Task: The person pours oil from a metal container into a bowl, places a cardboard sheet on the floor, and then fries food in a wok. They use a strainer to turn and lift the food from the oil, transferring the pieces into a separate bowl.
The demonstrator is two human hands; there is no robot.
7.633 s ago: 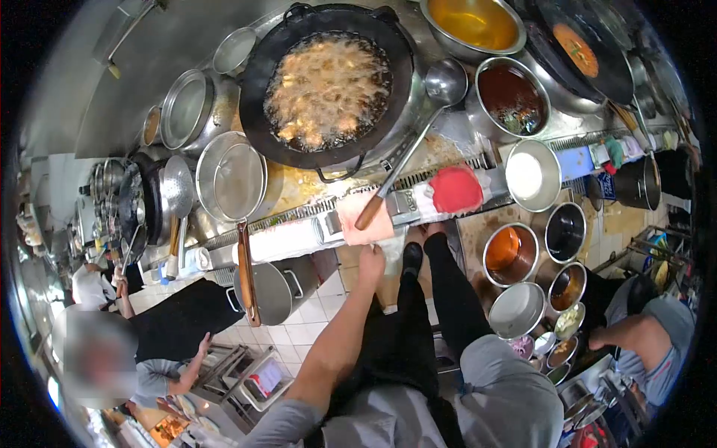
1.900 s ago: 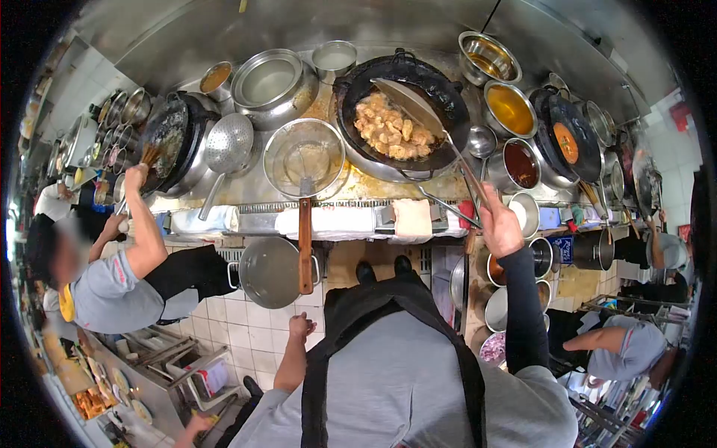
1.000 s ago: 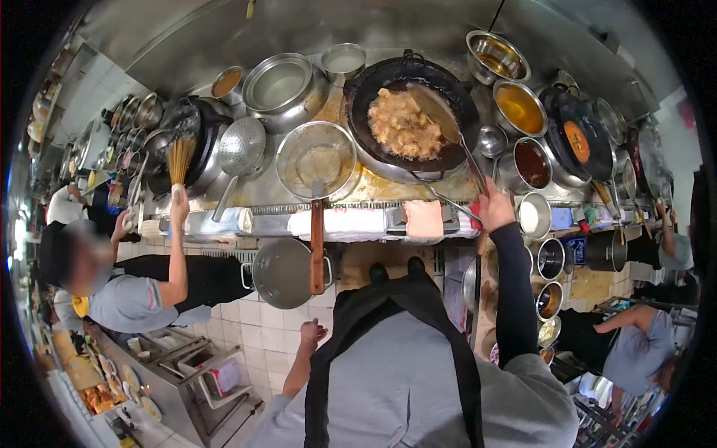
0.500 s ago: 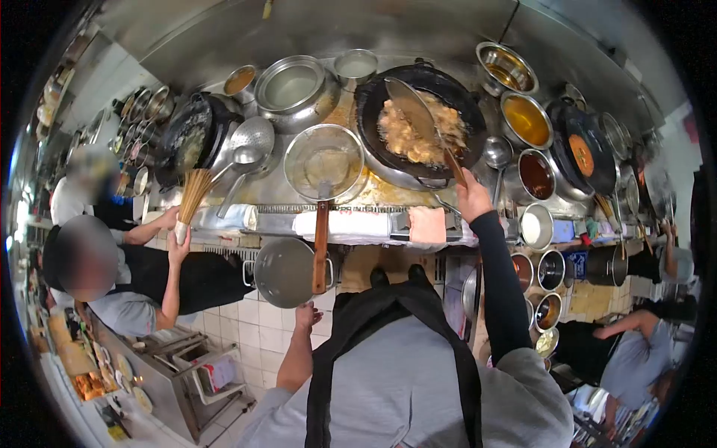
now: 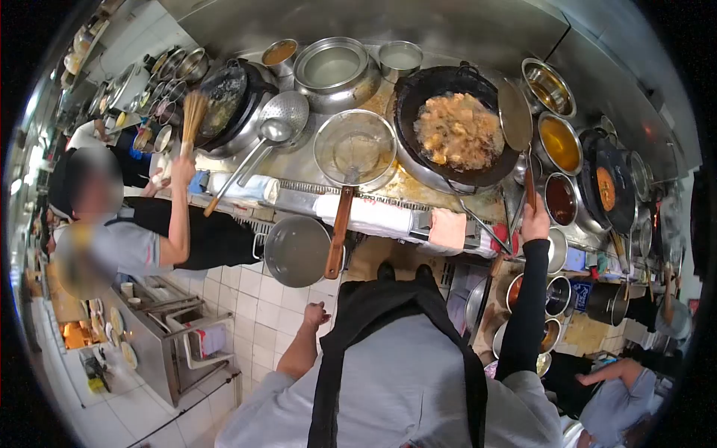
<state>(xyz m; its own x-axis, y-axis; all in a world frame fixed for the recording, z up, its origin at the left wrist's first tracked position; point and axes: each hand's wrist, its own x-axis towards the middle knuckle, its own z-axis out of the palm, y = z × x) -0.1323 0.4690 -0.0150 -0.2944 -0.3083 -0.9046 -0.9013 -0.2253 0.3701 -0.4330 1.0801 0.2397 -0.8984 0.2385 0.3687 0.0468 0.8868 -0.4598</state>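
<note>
Head view.
- Right hand (image 5: 535, 224): fist closed tight round handle of ladle (image 5: 515, 116). Ladle bowl held raised at right rim of wok (image 5: 411, 97).
- Wok filled with battered pieces (image 5: 457, 133) in oil.
- Left hand (image 5: 317, 315): lowered beside apron (image 5: 388, 328), fingers loosely curled, nothing held or touched.
- Wire strainer (image 5: 355, 147) laid just left of wok, wooden handle pointed toward person.
- Bowl of orange sauce (image 5: 560, 143) seen just right of ladle.
- Co-worker's hand (image 5: 181, 170) wrapped round bamboo brush (image 5: 193, 119), near second wok (image 5: 224, 97).
</note>
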